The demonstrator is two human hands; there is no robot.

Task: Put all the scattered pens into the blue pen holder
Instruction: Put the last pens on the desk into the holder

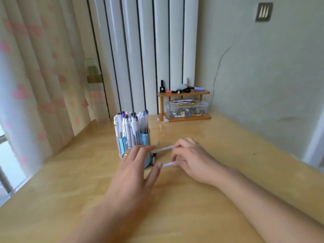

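Note:
The blue pen holder (130, 141) stands on the wooden desk, packed with several white pens standing upright. Right of it, two white pens lie low over the desk: one (163, 149) angled up toward the right, another (168, 164) nearer me. My right hand (191, 158) curls its fingers around the right ends of both pens. My left hand (138, 165), with a gold ring, hovers in front of the holder with its fingers spread, fingertips close to the pens' left ends. The hands are blurred by motion.
A small wooden shelf (184, 92) sits at the back of the wooden desk (175, 207) with bottles on top and a clear plastic box (186, 108) of small items beneath. Curtains hang at the left, a wall runs along the right.

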